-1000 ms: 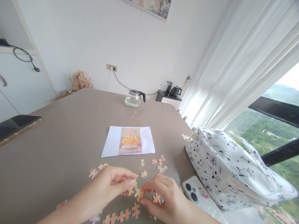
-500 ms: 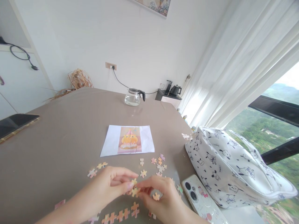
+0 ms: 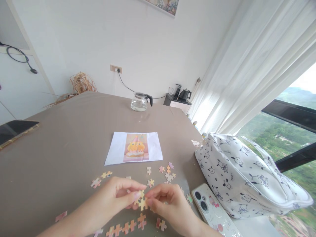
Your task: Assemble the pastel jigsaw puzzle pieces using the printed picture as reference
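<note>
My left hand (image 3: pixel 123 194) pinches a yellow jigsaw piece (image 3: pixel 140 194) between thumb and fingers. My right hand (image 3: pixel 166 200) grips another yellow jigsaw piece (image 3: pixel 143 204) against it; the two pieces touch, though I cannot tell whether they are locked. Below my hands, a row of joined orange-pink pieces (image 3: pixel 125 227) lies on the table. Loose pieces (image 3: pixel 169 177) are scattered beyond my right hand, and a few yellow and pink ones (image 3: pixel 96 182) lie beyond my left. Past them rests a white sheet (image 3: pixel 155 148) with a printed picture of a yellow character and a cake.
At my right lie a phone in a decorated case (image 3: pixel 213 210) and a white cartoon-print bag (image 3: pixel 247 177). A glass pot (image 3: pixel 139 102) of clear liquid stands at the table's far side. A dark-screened device (image 3: pixel 17 130) lies at the left edge.
My right hand has brought its yellow piece up against the one in my left hand. My left hand has barely moved. The view has shifted slightly.
</note>
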Demonstrator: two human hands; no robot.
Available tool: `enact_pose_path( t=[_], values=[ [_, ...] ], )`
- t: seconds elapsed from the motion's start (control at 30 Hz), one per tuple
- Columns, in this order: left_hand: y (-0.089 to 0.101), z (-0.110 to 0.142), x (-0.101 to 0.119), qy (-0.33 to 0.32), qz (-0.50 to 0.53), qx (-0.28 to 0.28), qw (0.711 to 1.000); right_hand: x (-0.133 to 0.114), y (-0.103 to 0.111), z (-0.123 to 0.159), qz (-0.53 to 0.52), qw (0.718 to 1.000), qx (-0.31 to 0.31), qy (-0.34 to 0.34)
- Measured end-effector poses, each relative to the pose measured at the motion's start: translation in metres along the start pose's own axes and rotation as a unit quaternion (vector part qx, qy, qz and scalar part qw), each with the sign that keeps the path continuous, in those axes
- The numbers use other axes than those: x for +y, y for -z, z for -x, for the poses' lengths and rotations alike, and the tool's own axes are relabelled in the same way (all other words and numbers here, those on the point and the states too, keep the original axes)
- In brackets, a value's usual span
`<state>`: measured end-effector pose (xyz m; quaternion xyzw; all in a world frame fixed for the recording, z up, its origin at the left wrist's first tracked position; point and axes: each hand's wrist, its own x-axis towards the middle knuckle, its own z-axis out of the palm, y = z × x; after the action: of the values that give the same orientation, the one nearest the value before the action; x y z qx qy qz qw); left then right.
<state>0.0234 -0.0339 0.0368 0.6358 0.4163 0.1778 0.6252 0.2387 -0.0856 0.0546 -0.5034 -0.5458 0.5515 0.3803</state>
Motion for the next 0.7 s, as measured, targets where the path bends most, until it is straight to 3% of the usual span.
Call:
enact_pose_path(
  t=[0.27, 0.7],
  values=[
    [0.003, -0.002, -0.005, 0.01, -0.031, 0.007, 0.999, 0.002, 0.001, 0.002, 0.025, 1.0, 0.01, 0.013],
    [-0.001, 0.002, 0.009, -0.007, -0.038, -0.022, 0.999, 0.003, -0.003, 0.003, 0.07, 0.996, 0.032, 0.051]
  ],
)
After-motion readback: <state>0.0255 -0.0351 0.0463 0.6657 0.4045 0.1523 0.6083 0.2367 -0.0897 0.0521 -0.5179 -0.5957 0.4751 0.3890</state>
